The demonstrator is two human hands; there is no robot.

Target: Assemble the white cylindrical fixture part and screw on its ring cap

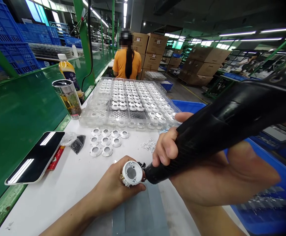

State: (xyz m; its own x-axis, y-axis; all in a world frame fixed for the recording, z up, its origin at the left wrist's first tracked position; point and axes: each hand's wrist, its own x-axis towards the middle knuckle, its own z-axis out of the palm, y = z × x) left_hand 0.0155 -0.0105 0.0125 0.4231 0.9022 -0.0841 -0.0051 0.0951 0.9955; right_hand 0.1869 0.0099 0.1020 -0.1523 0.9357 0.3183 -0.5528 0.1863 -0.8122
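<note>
A round white plastic housing (132,173) sits in my left hand (108,185), its hollow face turned toward me and my fingers wrapped around its side. My right hand (221,180) grips a black electric screwdriver (206,131), slanted with its narrow end down beside the housing. The screwdriver's tip is hidden, so I cannot tell whether it touches anything. Small black screws (142,165) lie just behind the housing. Several white ring-shaped covers (105,141) rest in rows on the white table (66,196), and small white pins (148,145) are scattered to their right.
A clear compartment tray (93,122) of white covers stands behind. On the left are a phone (34,157), a small bag of black parts (78,143), a tea tumbler (67,98) and a bottle (67,70). A blue bin (253,216) stands right. A person in orange (120,62) sits ahead.
</note>
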